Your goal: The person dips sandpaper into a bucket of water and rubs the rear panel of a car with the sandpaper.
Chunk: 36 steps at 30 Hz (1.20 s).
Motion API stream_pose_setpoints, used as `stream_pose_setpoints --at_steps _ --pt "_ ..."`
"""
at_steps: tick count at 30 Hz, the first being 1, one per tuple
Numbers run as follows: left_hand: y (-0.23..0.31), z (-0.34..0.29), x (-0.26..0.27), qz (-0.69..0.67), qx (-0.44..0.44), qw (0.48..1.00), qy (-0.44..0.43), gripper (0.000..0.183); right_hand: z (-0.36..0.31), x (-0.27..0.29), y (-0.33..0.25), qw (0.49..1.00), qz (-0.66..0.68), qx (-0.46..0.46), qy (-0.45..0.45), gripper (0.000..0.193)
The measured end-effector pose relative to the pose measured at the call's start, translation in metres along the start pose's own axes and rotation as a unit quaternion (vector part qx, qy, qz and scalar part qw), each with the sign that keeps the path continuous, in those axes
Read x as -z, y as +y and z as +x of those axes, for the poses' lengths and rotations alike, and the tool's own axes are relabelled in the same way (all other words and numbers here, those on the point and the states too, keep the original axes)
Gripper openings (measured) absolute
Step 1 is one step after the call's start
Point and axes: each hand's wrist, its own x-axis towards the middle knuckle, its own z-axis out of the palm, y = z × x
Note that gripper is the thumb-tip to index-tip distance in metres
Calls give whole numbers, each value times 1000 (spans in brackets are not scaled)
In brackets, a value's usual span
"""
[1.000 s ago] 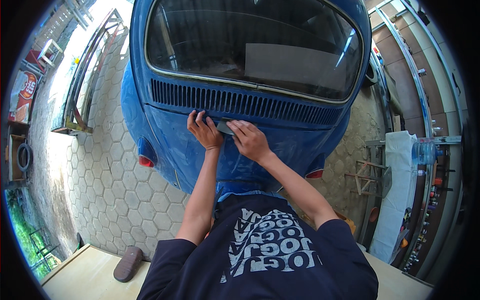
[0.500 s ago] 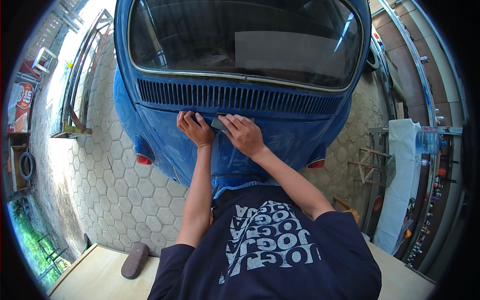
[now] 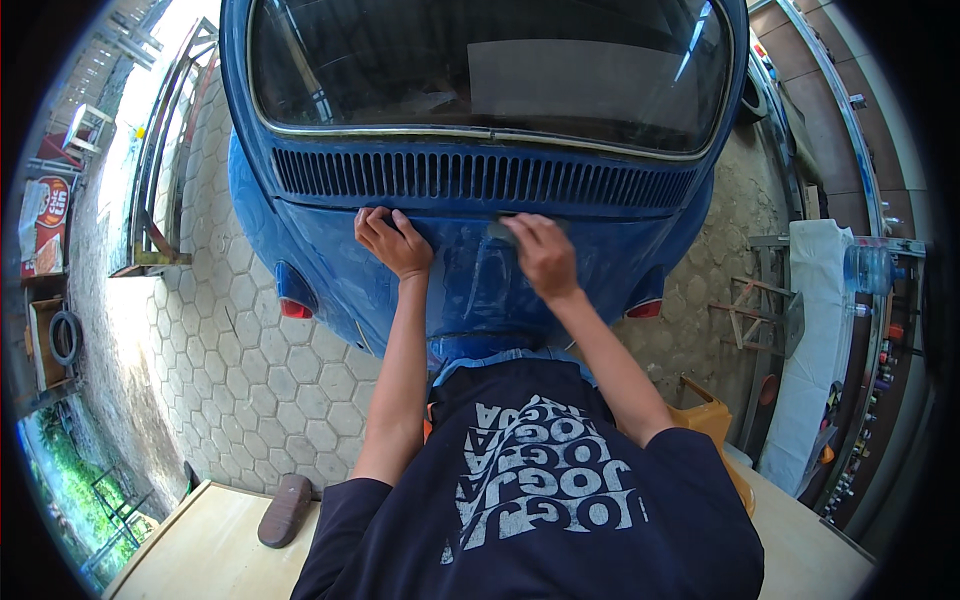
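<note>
A blue car (image 3: 470,300) stands tail-first in front of me, with its rear window (image 3: 490,70) and a row of vent slots (image 3: 480,178) above the curved rear lid. My left hand (image 3: 395,243) rests on the lid just under the slots, fingers curled and holding nothing. My right hand (image 3: 545,258) presses a small grey sanding pad (image 3: 503,230) against the lid, a hand's width to the right of the left one. The paint around the pad looks dull and streaked. Red tail lights (image 3: 296,308) (image 3: 643,308) sit at both lower corners.
Hexagonal paving (image 3: 250,370) surrounds the car. A pale wooden board (image 3: 200,550) with a brown sandal (image 3: 285,510) lies at lower left. A metal frame (image 3: 160,150) stands at left. At right are a white-covered bench (image 3: 815,350), a water bottle (image 3: 868,268) and a yellow seat (image 3: 715,420).
My right hand has slid the pad to the right along the lid, away from my left hand. The two hands were touching before and are now apart.
</note>
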Motion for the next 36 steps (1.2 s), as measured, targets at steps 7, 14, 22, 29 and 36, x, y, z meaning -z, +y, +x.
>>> stream_pose_setpoints --at_steps 7,14,22,29,36 --pt "4 2 -2 -19 -6 1000 0 23 -3 -4 -1 999 1 -35 25 29" --pt "-2 3 7 7 -18 1000 -1 20 -2 10 12 999 35 6 -6 30" --pt "7 -1 -3 -9 -23 1000 -1 17 29 -31 -59 998 55 10 -30 44" --pt "6 2 4 -14 -40 999 -7 18 1 18 14 994 37 55 -85 43" --pt "3 2 -1 -25 -33 999 -6 17 50 -48 -68 994 60 68 -66 32"
